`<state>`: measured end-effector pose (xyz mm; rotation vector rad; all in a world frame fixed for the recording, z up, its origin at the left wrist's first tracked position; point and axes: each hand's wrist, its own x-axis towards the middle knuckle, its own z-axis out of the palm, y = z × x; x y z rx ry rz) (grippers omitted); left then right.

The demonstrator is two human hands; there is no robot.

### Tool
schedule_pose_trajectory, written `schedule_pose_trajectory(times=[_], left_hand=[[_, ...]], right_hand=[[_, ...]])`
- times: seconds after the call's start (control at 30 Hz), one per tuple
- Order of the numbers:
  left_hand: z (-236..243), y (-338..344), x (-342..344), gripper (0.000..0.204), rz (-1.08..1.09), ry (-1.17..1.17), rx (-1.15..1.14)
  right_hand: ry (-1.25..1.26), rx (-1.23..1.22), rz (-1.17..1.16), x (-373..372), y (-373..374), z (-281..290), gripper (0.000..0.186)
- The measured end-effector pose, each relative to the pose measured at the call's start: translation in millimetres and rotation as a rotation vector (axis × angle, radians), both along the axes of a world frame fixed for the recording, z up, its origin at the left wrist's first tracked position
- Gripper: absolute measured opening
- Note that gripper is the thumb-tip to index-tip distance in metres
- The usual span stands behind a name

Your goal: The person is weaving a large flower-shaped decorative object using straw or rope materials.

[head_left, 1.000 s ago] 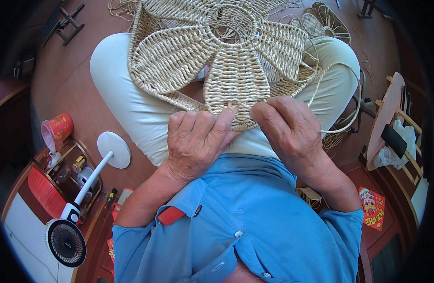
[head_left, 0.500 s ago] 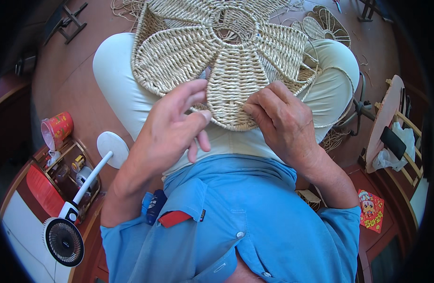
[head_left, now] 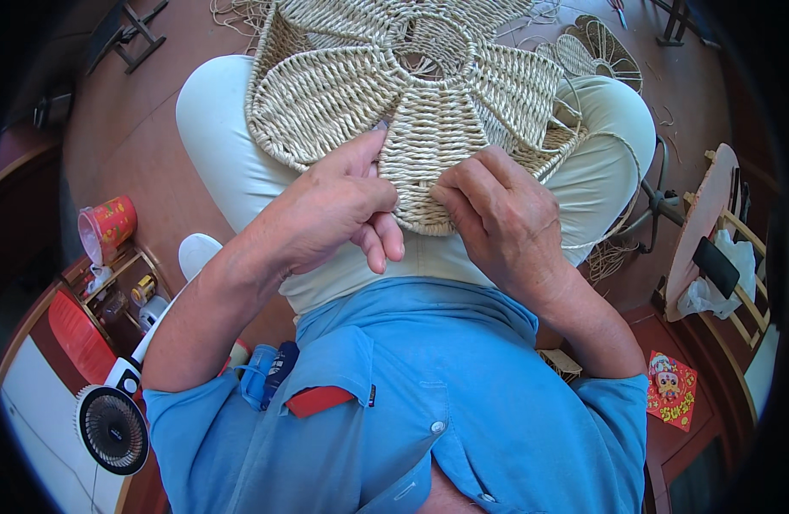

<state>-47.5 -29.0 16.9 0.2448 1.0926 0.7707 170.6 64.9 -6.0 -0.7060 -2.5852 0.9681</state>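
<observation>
There's the woven basket, a flower-shaped piece of pale twisted cord, lying across the lap over cream trousers, its round middle turned away from the person and its lower petal pointing at the belly. And the right hand is right on that petal, thumb and forefinger pinched together on the weave near the rounded tip; whether they have one single strand, I can't tell, it's too small. Over to the left hand: it's at the petal's left edge, fingers loosely spread, forefinger reaching up along the side, the lower fingers hanging bent below the thumb. A loose cord loops out over the right knee. Down on the floor, beyond that knee, there's a smaller woven piece. On the left, a red bucket and, nearer the person, a black-and-white fan. On the right, a clear plastic bag, and below it a red paper with a cartoon figure.
</observation>
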Motion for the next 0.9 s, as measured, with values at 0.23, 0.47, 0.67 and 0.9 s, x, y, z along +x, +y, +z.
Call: schedule_pose_trajectory(times=[0.23, 0.47, 0.67, 0.9], left_hand=[[5.9, -11.4, 11.3, 0.063, 0.103, 0.117, 0.011], [1.7, -14.1, 14.4, 0.061, 0.164, 0.110, 0.007], [-1.9, -13.4, 20.0, 0.056, 0.170, 0.123, -0.015], [2.9, -12.3, 26.9, 0.061, 0.211, 0.168, 0.000]], right_hand=[[0.052, 0.109, 0.056, -2.3, -2.3, -0.5, 0.017], [0.021, -0.054, 0.077, 0.7, -6.1, -0.2, 0.038], [0.020, -0.010, 0.111, 7.1, -9.0, -2.3, 0.038], [0.049, 0.065, 0.111, 9.0, -13.3, -5.4, 0.036]])
